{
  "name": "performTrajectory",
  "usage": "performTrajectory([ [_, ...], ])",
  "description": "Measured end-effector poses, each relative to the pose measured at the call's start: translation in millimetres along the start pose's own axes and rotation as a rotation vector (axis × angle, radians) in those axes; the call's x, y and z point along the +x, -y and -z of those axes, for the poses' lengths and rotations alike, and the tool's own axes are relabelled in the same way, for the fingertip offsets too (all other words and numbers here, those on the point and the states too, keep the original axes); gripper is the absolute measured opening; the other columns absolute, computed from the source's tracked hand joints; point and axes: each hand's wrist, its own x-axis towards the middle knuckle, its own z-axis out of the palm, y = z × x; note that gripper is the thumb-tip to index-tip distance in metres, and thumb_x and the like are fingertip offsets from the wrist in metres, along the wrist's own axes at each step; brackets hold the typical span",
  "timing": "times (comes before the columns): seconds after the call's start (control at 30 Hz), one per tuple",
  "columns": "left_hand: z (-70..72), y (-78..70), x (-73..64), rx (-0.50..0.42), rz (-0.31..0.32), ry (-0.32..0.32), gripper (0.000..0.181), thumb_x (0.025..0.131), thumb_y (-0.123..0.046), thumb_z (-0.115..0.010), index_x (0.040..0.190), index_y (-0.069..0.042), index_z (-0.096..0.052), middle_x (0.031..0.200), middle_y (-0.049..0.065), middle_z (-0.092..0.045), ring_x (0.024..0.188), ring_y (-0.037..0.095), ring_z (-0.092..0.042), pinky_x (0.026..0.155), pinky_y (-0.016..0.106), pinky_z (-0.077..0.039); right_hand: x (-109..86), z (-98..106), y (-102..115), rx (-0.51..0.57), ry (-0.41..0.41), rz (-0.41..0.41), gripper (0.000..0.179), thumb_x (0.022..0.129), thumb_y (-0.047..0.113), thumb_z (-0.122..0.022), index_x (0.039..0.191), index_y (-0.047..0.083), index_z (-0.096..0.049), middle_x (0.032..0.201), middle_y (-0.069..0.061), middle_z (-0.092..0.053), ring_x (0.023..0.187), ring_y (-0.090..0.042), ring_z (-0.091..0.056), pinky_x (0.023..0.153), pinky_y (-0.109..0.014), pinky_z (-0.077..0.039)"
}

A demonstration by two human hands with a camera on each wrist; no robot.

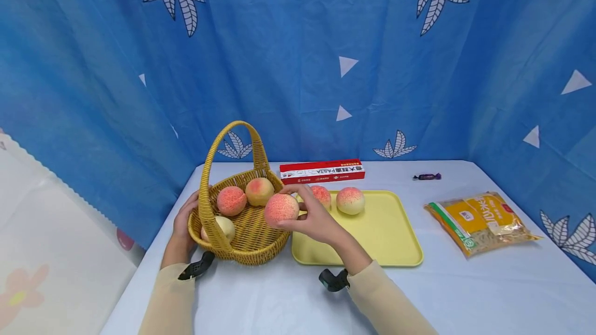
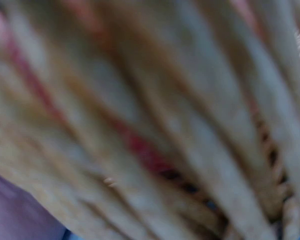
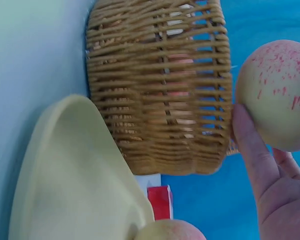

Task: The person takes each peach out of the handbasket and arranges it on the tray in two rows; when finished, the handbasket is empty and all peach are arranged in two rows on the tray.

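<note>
A wicker basket (image 1: 251,229) with a tall arched handle stands at the left, holding a red peach (image 1: 231,200), a yellow-pink peach (image 1: 259,191) and a pale peach (image 1: 219,229) partly behind the handle. My left hand (image 1: 182,221) grips the basket's left side, fingers round the outer wall; its weave fills the left wrist view. Over the basket's right rim, my right hand (image 1: 314,216) holds a pink-speckled peach (image 1: 281,210) between thumb and fingers. On the yellow tray (image 1: 372,242) sit a peach (image 1: 350,200) and a redder peach (image 1: 322,196), partly hidden by my right hand.
Behind the tray lies a red pasta box (image 1: 321,171). At the right are a small purple-wrapped candy (image 1: 427,176) and an orange food bag (image 1: 481,221). A blue curtain (image 1: 298,66) hangs at the back of the white-covered table (image 1: 279,299).
</note>
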Motion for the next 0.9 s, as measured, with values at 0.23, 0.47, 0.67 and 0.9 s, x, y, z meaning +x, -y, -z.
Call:
performTrajectory([
  [0.23,0.4,-0.5,-1.5,0.001,0.02,-0.023,0.049,0.109,-0.022,-0.03,0.157,-0.014,-0.03,0.146,-0.009,-0.043,0.13,0.002,-0.044,0.102,0.014,-0.043,-5.4,13.8,-1.8,0.035,-0.021,0.038,0.062,0.087,0.019,-0.078,0.137,0.018,-0.041,0.149,-0.008,-0.044,0.106,-0.028,-0.065,0.078,-0.036,-0.061],
  [0.47,1.3,-2.3,-1.6,-0.017,0.007,-0.001,0.048,0.109,-0.021,-0.03,0.156,-0.017,-0.034,0.146,-0.009,-0.043,0.131,0.002,-0.044,0.103,0.015,-0.042,-10.6,27.7,-5.5,0.025,-0.08,0.068,0.065,0.092,0.015,-0.071,0.147,0.033,-0.041,0.15,-0.006,-0.045,0.097,-0.029,-0.069,0.07,-0.042,-0.062],
  [0.67,0.5,-1.7,-1.1,-0.009,0.0,-0.004,0.048,0.108,-0.02,-0.03,0.156,-0.016,-0.034,0.145,-0.011,-0.045,0.13,0.002,-0.044,0.102,0.015,-0.043,-16.4,39.3,-13.3,0.026,-0.135,0.006,0.058,0.095,0.023,-0.069,0.148,0.03,-0.045,0.151,0.0,-0.042,0.095,-0.027,-0.071,0.069,-0.042,-0.062],
  [0.9,-0.7,-1.0,-1.9,-0.013,-0.008,-0.005,0.048,0.108,-0.019,-0.03,0.156,-0.012,-0.034,0.141,-0.011,-0.048,0.128,0.004,-0.045,0.098,0.015,-0.045,-19.9,52.2,-20.9,0.086,-0.198,-0.05,0.058,0.094,0.022,-0.07,0.147,0.025,-0.045,0.146,-0.01,-0.046,0.106,-0.03,-0.067,0.076,-0.045,-0.062],
])
